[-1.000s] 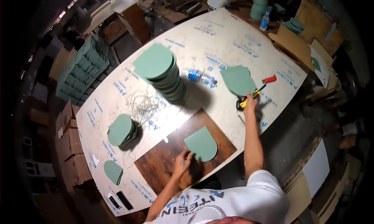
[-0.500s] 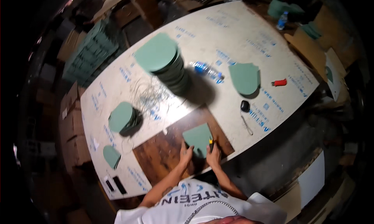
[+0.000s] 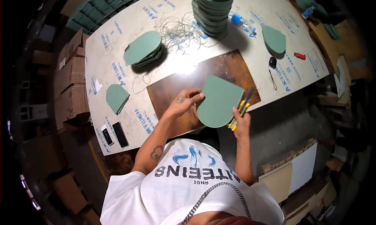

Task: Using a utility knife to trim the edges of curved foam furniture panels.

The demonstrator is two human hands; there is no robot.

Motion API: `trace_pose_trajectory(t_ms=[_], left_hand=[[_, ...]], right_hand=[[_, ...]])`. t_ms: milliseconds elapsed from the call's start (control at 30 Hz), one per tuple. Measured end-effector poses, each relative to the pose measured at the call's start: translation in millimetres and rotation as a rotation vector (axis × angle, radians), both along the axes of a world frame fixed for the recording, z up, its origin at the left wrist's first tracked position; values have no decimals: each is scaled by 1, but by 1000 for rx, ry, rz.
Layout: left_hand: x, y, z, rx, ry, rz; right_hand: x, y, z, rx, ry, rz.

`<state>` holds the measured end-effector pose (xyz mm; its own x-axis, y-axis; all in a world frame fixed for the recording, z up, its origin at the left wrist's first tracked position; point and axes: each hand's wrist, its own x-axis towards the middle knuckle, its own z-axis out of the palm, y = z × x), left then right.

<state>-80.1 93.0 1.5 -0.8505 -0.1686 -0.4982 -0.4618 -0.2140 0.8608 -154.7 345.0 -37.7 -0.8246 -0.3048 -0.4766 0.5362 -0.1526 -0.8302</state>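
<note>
- A white bench [image 3: 309,70] is spreading beneath everything, its covering showing blue print.
- A brown board [image 3: 172,95] is lying along the bench's near side.
- A tall stack of green pieces [image 3: 213,19] is standing beyond the board.
- A lower green stack [image 3: 144,48] is sitting to the left of it.
- A single green piece [image 3: 220,101] is being held over the board, its rounded end pointing toward the person.
- The left hand [image 3: 184,101] is gripping this piece's left edge, fingers closed, thumb on top.
- The right hand [image 3: 243,125] is wrapping its fingers around a yellow-and-black tool [image 3: 243,106] by the right edge; whether they are also touching the piece, I cannot tell.
</note>
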Motion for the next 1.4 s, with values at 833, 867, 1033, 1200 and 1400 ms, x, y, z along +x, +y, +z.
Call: trace_pose_trajectory(t_ms=[833, 867, 1033, 1200, 1400], left_hand=[[94, -93, -152, -1206, 589, -545], [94, -94, -145, -1144, 525, -652], [69, -55, -148, -1333, 538, -214], [9, -18, -187, -1429, 423, -145], [-3, -21, -196, -1528, 578, -185]], right_hand=[[123, -50, -112, -173, -38, -310], [134, -41, -103, -48, -52, -364], [184, -12, -79, 337, -136, -268], [198, -23, -91, 517, 136, -106], [198, -32, -119, 1004, 859, 61]])
